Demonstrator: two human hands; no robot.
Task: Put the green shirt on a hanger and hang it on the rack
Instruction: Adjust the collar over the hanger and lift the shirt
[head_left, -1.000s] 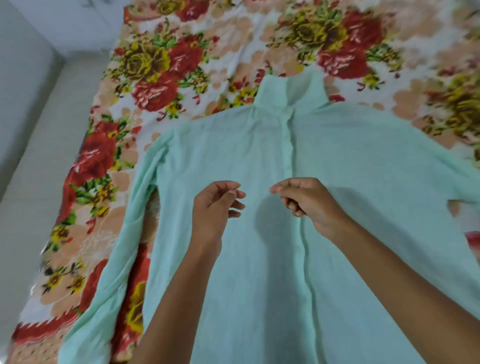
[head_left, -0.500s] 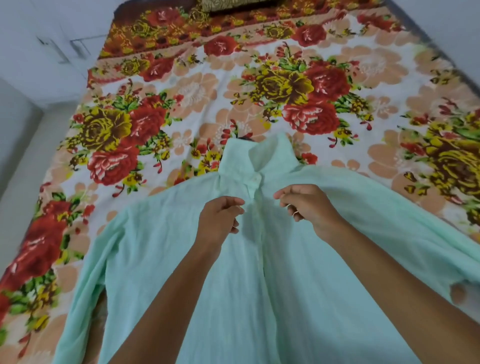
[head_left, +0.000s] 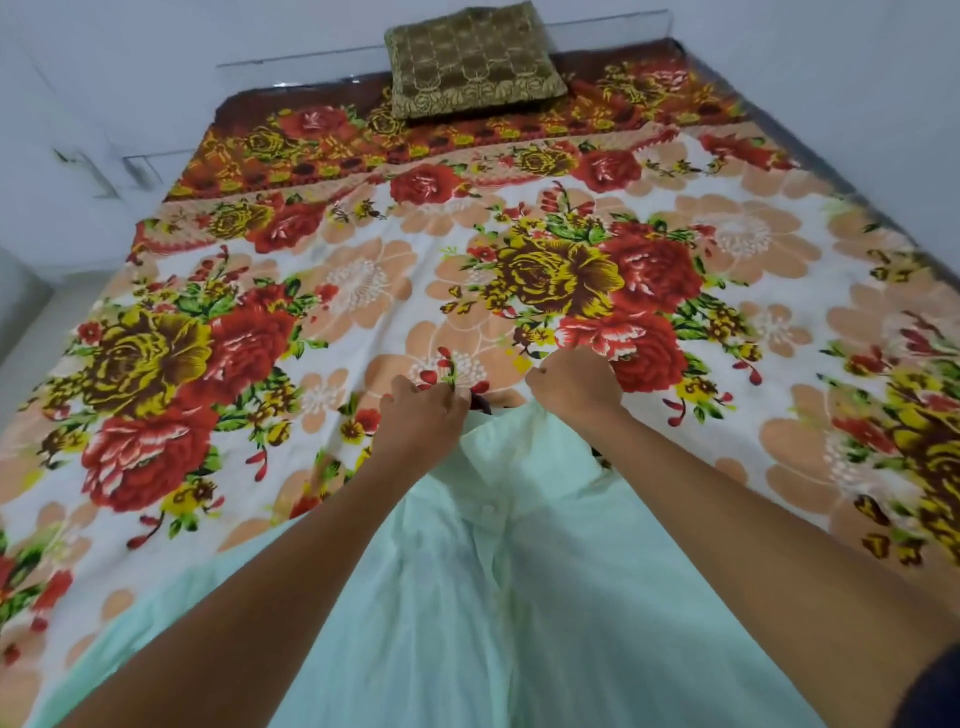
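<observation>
The pale mint-green button-front cotton shirt (head_left: 467, 597) lies spread flat on the bed, front up, its body running back under both forearms and its stand-up collar at the fingertips. The left hand (head_left: 421, 421) is curled closed on the left edge of the collar, and the right hand (head_left: 574, 387) is closed in a loose fist on the right edge; both pinch thin fabric rather than anything rigid. Between the two hands, just beyond the collar opening, a small dark shape (head_left: 480, 402) shows; it may be the tip of a hanger, but it is too small to tell. No rack is in view.

Beyond the hands stretches the floral bedspread in red, yellow and peach (head_left: 311, 291), and far past them, at the head of the bed, sits an olive-brown patterned cushion (head_left: 470, 57).

The risk here, as I judge it, is the light cloth: it is limp and will sag or slip from a shallow pinch, so the collar could fold shut. The placket looks buttoned near the neck, so a hanger pushed in there could snag or strain the button.
</observation>
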